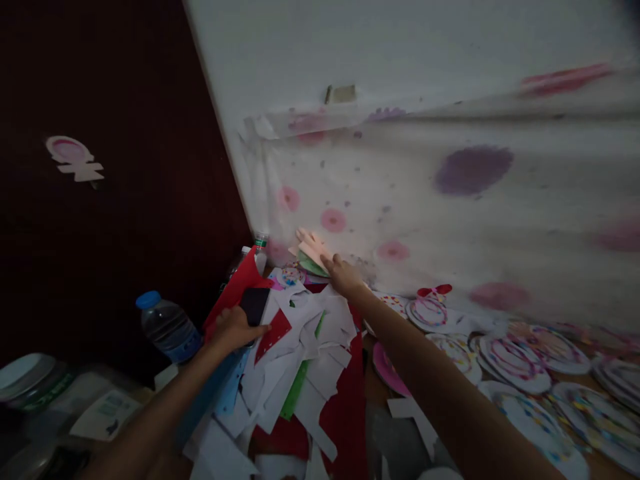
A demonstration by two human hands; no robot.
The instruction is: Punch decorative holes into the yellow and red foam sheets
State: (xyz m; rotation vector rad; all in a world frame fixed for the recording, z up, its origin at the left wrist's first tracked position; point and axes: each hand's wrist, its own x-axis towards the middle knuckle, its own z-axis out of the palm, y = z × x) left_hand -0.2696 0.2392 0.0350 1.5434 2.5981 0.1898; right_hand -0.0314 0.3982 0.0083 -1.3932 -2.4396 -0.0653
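Note:
At the back of the table, my right hand [345, 275] is closed on the near end of a pale peach paper cutout [313, 248] with finger-like strips. A piece of green paper [311, 264] shows just under the cutout. My left hand [234, 331] lies on the left side of a heap of white paper scraps [295, 347], its thumb stretched out toward a small red paper piece [273, 335]. Right by its fingers is a flat dark rectangular thing [255, 305]. Part of the left fingers is hard to make out in the dim light.
Red sheets [345, 423] lie under the scraps, with a green strip [295, 390] among them. To the left stand a blue-capped bottle [167, 327] and a large clear jar [35, 380]. Several decorated paper plates [515, 363] cover the right side. A spotted sheet [415, 213] hangs behind.

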